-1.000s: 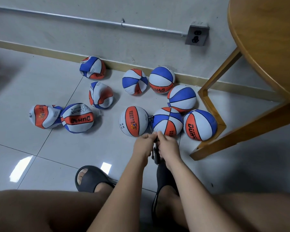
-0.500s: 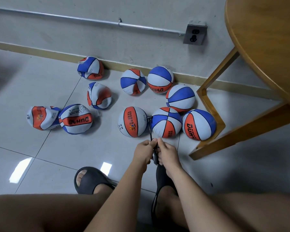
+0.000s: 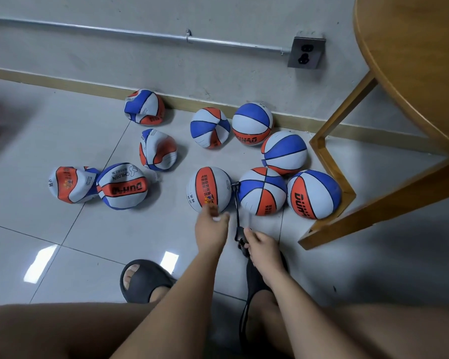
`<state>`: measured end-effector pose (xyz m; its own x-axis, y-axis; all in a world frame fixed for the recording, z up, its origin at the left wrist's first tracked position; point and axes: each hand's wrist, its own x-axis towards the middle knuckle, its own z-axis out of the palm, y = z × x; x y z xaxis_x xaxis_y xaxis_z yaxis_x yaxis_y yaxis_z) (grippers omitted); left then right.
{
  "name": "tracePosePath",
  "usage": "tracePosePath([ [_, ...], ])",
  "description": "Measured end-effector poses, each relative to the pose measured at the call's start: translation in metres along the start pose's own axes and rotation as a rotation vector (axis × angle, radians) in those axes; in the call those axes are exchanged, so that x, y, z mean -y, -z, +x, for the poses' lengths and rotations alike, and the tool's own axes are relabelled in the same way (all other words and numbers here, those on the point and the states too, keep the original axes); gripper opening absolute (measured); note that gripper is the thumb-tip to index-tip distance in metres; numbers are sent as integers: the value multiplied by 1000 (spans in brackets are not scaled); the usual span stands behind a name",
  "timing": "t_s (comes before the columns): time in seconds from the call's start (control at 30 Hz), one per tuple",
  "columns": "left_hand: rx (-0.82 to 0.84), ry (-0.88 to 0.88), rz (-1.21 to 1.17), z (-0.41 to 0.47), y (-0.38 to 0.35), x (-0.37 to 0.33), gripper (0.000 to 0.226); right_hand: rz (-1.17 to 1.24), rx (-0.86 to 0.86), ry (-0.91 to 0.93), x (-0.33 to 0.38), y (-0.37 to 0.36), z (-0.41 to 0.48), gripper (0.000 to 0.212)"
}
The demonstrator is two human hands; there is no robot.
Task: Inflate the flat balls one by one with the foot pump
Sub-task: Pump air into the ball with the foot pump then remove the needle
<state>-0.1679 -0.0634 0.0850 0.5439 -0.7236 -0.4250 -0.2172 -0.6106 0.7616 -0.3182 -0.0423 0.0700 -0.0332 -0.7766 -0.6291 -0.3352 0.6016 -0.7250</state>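
Grey floor (image 3: 62, 229) tiles are spread under everything. Nearest, the pump (image 3: 241, 243) appears to be kept beneath the right sandal (image 3: 253, 278), mostly hidden, presumably so that it can be trodden. The right hand (image 3: 263, 246) is curled round the base of the hose (image 3: 237, 211), seemingly to steady it. The left hand (image 3: 211, 224) is held loose and spread, gripping nothing, at the near edge of the ball (image 3: 209, 189); whether contact is made cannot be told. The hose tip is set at that ball's right side, so filling is judged to be under way. Flat balls (image 3: 122, 186) are left farther left, and round balls (image 3: 252, 124) are gathered toward the wall (image 3: 218, 60).
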Motion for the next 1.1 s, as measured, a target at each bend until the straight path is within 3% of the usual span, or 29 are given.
tracePosePath([
  [0.13,-112,-204,316,65,22,-14,66,-14,-11,117,11,-4,-6,49],
  [0.27,16,-243,479,115,44,-23,106,57,-69,173,21,-5,-12,54],
  [0.4,161,-234,527,140,46,-26,133,132,-18,180,34,-2,-11,56],
  [0.5,216,-221,482,144,34,-21,128,160,31,182,43,-1,-9,59],
  [0.77,20,-256,493,127,11,-2,100,253,26,157,53,5,-9,61],
  [1.1,140,-250,515,142,21,-21,110,178,-40,227,61,9,-18,56],
])
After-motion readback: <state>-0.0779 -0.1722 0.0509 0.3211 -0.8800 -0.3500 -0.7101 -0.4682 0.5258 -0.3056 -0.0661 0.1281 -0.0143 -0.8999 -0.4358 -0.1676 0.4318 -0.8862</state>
